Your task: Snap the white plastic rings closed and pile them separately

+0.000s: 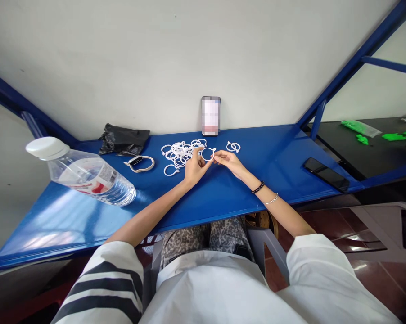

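Observation:
Between my two hands is a white plastic ring (207,160) with a small knob on its rim. My left hand (196,168) grips its left and lower side, fingers curled. With thumb and fingertips my right hand (230,162) pinches the ring's right side, near the knob. A loose pile of similar white rings (181,152) lies on the blue table just beyond my left hand, and one ring (171,170) sits at the pile's near edge. Two more rings (233,146) overlap on the tabletop behind my right hand.
A water bottle (91,175) leans in view at the left, near a black plastic bag (122,139) and a pale wristband (141,164). One phone (211,116) is propped against the wall; another phone (326,174) lies at right. Green pieces (394,137) are on a neighbouring dark table.

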A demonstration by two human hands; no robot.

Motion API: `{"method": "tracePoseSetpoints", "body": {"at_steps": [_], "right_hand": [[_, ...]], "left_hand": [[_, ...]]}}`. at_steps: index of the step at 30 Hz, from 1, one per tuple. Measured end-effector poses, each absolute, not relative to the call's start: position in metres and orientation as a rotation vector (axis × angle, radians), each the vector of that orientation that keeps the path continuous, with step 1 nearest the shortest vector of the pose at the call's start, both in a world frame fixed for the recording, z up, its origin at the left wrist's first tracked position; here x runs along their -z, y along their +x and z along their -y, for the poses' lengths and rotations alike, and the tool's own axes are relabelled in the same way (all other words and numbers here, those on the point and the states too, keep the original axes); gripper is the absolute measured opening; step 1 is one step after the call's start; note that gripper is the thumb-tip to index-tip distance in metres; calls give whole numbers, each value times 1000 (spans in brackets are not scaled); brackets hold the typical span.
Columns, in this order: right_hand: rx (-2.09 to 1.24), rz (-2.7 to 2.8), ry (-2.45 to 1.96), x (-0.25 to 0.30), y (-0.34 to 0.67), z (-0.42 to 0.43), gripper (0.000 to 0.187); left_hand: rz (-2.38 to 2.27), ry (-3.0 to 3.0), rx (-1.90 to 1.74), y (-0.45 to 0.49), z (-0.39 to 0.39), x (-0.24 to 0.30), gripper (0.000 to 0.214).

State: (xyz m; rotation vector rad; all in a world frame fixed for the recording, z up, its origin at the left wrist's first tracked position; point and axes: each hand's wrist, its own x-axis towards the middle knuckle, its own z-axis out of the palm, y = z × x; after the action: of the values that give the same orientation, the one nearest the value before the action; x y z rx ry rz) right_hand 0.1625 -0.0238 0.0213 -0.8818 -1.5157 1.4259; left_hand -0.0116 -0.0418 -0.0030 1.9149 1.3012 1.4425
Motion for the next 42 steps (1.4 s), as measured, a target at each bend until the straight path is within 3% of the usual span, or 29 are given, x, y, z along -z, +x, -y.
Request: {"method": "tracePoseSetpoints", "body": {"at_steps": [6,12,30,42], "right_hand": [[-1332,1520,-907,-22,163,23,31],[-1314,1484,-959,-22,167,20,34],[-1698,1276,-793,-24,157,27,40],[-1716,1245,-822,-23,163,22,28]], "left_hand": [[-1280,1942,-1347,-12,42,0,48],[-1188,2016,-1308,-13,41,-2,26],[-1106,2013,-1377,-13,39,0,37],[-1078,2008,-1358,-13,41,-3,35]]}}
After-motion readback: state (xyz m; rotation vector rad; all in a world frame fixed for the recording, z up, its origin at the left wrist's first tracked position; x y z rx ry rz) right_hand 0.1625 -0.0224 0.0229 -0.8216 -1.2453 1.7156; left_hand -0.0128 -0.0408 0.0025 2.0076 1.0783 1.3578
